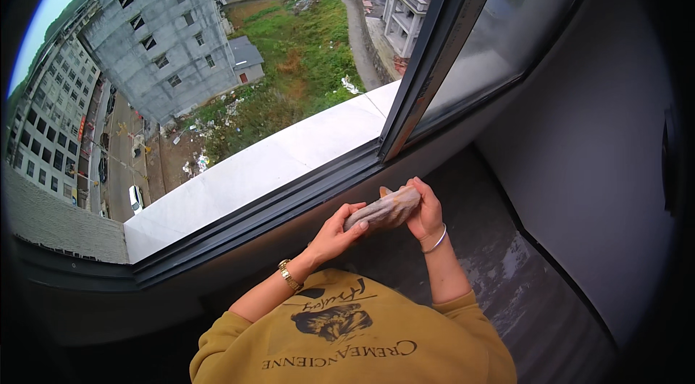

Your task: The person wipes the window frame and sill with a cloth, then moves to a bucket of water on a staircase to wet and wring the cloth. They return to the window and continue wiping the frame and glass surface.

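Observation:
A bunched, damp-looking greyish cloth [384, 211] with a pale orange part is held between both hands, in front of the body and just inside the window's lower frame. My left hand [347, 229] grips its left end, thumb on top. My right hand [426, 210] is closed around its right end. The dark metal window track [260, 207] runs beyond the hands, and the white stone sill [271, 158] lies outside it. The undersides of the cloth and several fingers are hidden.
A sliding window sash [434, 58] with a dark frame stands at the upper right of the opening. A plain wall [575, 139] rises at the right, above a dark, marked floor [505, 275]. Outside, far below, are buildings, grass and a road.

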{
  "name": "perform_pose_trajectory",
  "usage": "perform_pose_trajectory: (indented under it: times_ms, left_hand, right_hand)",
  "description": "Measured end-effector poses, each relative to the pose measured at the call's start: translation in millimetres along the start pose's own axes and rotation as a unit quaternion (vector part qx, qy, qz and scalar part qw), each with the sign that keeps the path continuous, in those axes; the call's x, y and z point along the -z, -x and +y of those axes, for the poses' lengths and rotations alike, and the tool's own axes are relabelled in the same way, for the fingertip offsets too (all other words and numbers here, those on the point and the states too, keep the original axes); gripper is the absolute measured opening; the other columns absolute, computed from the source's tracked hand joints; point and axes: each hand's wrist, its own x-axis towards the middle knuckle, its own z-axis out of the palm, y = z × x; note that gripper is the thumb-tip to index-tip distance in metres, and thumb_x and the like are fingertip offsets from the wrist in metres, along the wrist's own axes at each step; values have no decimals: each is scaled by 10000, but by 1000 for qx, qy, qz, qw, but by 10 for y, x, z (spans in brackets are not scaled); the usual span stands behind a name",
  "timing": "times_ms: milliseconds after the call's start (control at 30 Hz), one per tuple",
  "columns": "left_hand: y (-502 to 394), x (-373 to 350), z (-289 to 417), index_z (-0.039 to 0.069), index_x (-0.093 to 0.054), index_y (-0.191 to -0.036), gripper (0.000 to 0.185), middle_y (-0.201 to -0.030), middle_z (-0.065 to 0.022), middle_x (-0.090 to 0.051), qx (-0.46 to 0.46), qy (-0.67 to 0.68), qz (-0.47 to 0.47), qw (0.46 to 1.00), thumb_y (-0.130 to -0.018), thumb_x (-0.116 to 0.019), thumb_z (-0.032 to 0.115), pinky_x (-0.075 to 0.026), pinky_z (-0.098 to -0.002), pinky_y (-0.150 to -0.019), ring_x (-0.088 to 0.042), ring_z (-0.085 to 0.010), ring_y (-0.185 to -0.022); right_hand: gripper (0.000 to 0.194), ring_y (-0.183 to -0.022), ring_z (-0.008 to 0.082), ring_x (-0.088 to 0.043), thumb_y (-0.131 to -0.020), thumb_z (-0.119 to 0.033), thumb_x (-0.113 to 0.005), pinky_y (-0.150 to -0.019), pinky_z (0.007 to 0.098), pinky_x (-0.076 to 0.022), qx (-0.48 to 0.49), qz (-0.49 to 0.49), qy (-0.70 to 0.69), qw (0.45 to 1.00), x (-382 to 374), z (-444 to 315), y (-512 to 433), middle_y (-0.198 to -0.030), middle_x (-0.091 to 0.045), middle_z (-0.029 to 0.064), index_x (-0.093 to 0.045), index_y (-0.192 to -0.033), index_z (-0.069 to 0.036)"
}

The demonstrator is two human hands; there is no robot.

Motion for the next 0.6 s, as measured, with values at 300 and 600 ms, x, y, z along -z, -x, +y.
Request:
perform_pose_trajectory:
  times_ms: [300, 600]
  left_hand:
    - [-445, -468, -246, 75, -357, -1432, 446, -1343, -54, -489, 93, 226, -110, 963, -1050, -438, 290, -381, -309, -1056, -464, -136, -1233]
    - [-700, -504, -175, 70, -435, -1373, 369, -1228, -58, -571, 147, 295, -103, 938, -1053, -406, 250, -460, -309, -954, -558, -143, -1081]
  right_hand:
    - [253, -866, 271, -620, -855, -52, -631, -732, 361, -529, 189, 59, 842, 502, -396, 123, -253, -936, -580, 82, -668, -1105, -60]
    - [100, -807, 199, -600, -760, -165, -642, -608, 309, -512, 113, -62, 985, 116, -391, 205, -641, -859, -539, 34, -640, -841, -107]
